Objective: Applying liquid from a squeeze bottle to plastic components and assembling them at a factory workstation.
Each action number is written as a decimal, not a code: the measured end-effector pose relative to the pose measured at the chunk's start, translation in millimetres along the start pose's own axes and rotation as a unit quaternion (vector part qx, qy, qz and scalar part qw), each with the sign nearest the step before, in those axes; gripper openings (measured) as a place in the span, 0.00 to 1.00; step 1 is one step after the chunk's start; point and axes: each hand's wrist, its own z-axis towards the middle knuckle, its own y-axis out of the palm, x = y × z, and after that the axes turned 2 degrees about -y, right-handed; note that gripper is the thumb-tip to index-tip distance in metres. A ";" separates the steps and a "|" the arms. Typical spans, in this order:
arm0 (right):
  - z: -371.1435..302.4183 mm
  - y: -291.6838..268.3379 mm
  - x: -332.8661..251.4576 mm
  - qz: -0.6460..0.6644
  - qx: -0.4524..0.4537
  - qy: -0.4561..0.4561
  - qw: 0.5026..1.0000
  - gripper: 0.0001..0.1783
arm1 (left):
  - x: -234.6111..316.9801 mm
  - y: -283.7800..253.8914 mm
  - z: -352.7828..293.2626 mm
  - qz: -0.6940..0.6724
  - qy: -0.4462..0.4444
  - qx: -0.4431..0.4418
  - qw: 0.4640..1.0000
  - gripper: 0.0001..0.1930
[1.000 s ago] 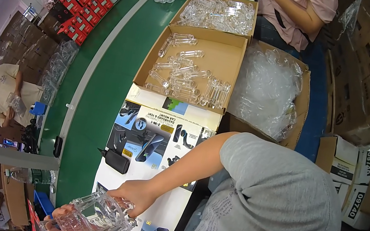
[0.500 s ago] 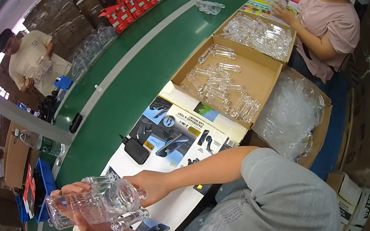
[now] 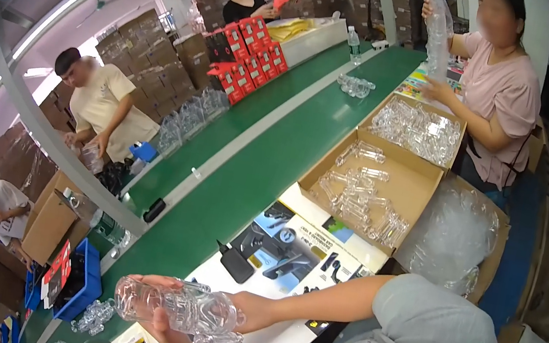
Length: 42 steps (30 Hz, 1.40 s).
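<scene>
A clear, hollow plastic bottle-shaped piece (image 3: 183, 307) with small clear tube-like parts along its sides lies nearly level between my hands. My left hand (image 3: 158, 308) is wrapped round its wider left end, thumb in front and fingers behind. At its other end my right hand (image 3: 253, 313) grips the piece, with most of the fingertips hidden by it. Under my hands is a printed cardboard sheet (image 3: 297, 277), and on it lies a black plug adapter (image 3: 237, 264). Small clear plastic parts (image 3: 358, 189) lie in an open cardboard box (image 3: 421, 185) beyond.
Another box of clear parts (image 3: 415, 131) and a carton of plastic bags (image 3: 456, 238) stand at right. A green work surface (image 3: 240, 158) runs away from me. Left are a blue bin (image 3: 81, 277) and clear pieces (image 3: 95, 317). A co-worker in pink (image 3: 497, 121) holds up a clear piece.
My view has shifted up and left, showing more of the room. The clear piece has turned more level between my hands. The co-worker in pink now holds a tall clear piece upright.
</scene>
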 end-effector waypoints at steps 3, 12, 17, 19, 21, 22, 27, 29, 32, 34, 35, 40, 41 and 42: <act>0.0 -2.6 4.5 -0.001 0.021 -0.051 0.999 0.38 | -3.3 -2.6 5.3 0.010 -0.011 -0.013 1.000 0.38; 0.6 -12.6 -10.7 -0.007 0.053 -0.028 0.998 0.34 | -3.7 -4.0 4.1 0.046 -0.016 -0.056 0.997 0.42; -1.5 -18.2 -20.3 -0.058 0.135 -0.051 0.988 0.32 | 9.6 0.1 -8.9 0.197 0.024 -0.153 0.968 0.50; -0.3 -18.3 -20.0 -0.051 0.142 -0.062 0.987 0.32 | 13.2 6.9 -18.2 0.163 -0.026 -0.150 0.975 0.53; 3.4 -22.8 -19.5 -0.030 0.144 -0.067 0.987 0.33 | 12.2 9.5 -21.7 0.140 0.003 -0.164 0.976 0.51; 4.3 -24.0 -18.6 0.007 0.158 -0.077 0.984 0.35 | 11.9 8.7 -21.1 0.136 0.016 -0.179 0.974 0.50; 8.9 -32.2 -9.0 -0.105 0.197 -0.148 0.964 0.46 | 14.5 1.9 -8.1 0.171 0.076 -0.123 0.975 0.48; 9.8 -34.0 -9.7 -0.084 0.238 -0.154 0.955 0.39 | 15.1 -4.2 0.6 0.239 0.158 -0.028 0.958 0.47; 10.7 -36.9 0.8 -0.104 0.234 -0.193 0.947 0.13 | 1.4 -26.2 16.3 0.295 0.157 -0.016 0.943 0.44; 7.6 -31.0 5.3 -0.101 0.194 -0.177 0.960 0.10 | -12.2 -27.4 25.5 0.378 0.122 0.026 0.917 0.41; 5.5 -27.3 7.4 -0.105 0.157 -0.163 0.968 0.07 | -23.0 -36.1 35.2 0.452 0.102 0.012 0.886 0.38; 6.5 -17.0 16.0 -0.136 0.126 -0.189 0.964 0.04 | -90.4 -32.7 85.1 0.580 0.124 -0.114 0.797 0.37; 8.3 -15.8 16.3 -0.149 0.124 -0.186 0.963 0.04 | -100.2 -32.9 92.4 0.583 0.124 -0.115 0.795 0.37; 8.0 -17.0 19.5 -0.165 0.125 -0.177 0.962 0.04 | -116.3 -33.3 98.4 0.600 0.086 -0.158 0.780 0.37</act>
